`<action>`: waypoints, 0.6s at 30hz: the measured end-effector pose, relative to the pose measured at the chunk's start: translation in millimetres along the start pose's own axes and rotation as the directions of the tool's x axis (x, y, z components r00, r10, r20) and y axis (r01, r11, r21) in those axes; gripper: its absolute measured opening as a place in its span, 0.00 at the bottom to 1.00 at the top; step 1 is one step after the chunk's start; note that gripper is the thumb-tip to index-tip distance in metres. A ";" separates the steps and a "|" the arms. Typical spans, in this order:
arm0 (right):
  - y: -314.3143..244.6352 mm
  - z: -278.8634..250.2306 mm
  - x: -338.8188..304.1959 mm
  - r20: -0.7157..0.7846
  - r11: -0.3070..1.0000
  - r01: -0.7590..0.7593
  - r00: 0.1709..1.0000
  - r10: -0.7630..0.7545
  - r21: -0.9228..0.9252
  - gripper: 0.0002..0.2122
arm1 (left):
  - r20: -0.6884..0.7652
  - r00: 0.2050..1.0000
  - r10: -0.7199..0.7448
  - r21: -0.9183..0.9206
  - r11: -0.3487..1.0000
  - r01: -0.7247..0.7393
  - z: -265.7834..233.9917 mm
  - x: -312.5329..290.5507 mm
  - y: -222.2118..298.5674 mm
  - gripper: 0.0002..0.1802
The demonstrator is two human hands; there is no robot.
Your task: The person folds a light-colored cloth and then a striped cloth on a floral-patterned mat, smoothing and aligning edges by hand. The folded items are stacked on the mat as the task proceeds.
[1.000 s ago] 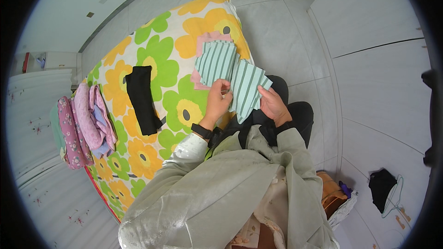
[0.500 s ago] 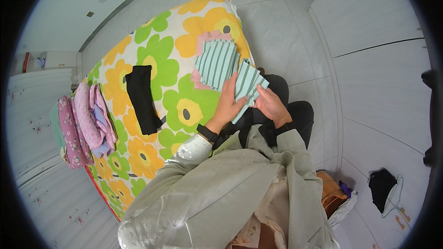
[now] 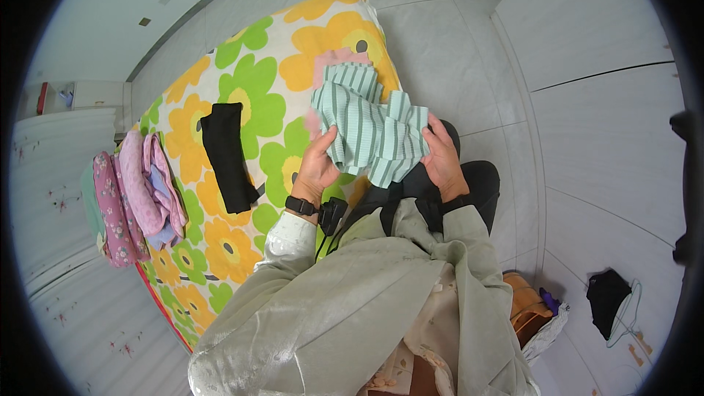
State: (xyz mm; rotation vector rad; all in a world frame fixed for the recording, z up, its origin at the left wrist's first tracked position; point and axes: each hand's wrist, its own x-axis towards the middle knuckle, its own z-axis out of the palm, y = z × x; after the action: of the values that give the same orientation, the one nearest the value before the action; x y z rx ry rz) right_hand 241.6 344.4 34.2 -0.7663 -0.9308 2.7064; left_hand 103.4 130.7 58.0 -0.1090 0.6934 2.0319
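My left hand point(image 3: 317, 167) and my right hand point(image 3: 444, 158) grip opposite sides of a mint-green striped garment point(image 3: 374, 136), thumbs on top and fingers mostly underneath. The garment is loosely bunched, with a fold sticking up near the right hand. Its kind cannot be made out. More striped cloth point(image 3: 352, 77) shows just beyond it, and I cannot tell whether it is the same piece. Under that lies a pink cloth point(image 3: 336, 59) on the flowered bed cover point(image 3: 257, 88). The held garment lies partly over the bed's edge and my lap.
Left of my hands a folded black garment point(image 3: 226, 158) lies on the bed. Folded pink clothes point(image 3: 147, 183) are piled at the far left edge. Tiled floor point(image 3: 447, 51) and pale cabinets point(image 3: 601, 117) are on the right. An orange-brown bucket point(image 3: 524, 308) stands lower right.
My hands have moved apart, the left one leftward and nearer me. The narrow folded striped piece between them is now spread wider, covering much of the striped cloth on the bed.
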 end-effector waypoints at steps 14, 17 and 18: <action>13.7 -18.6 3.8 0.121 0.961 -0.205 0.966 0.229 -0.186 0.10 | 0.076 0.996 -0.046 0.011 0.999 0.045 5.5 -6.7 3.6 0.22; 10.1 -20.4 1.4 0.108 0.968 -0.191 0.972 0.210 -0.162 0.08 | 0.075 0.997 -0.014 0.013 1.000 0.013 2.4 -5.8 8.0 0.22; 8.0 -19.8 -0.2 0.084 0.973 -0.182 0.977 0.195 -0.142 0.08 | 0.077 0.997 -0.029 0.003 1.000 0.029 -0.5 -6.9 13.2 0.21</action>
State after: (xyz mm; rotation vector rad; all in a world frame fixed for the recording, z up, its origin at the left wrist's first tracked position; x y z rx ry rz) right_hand 252.1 348.4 16.1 -0.7917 -1.1256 2.8921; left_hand 96.3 120.1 65.6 -0.0397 0.6418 1.9971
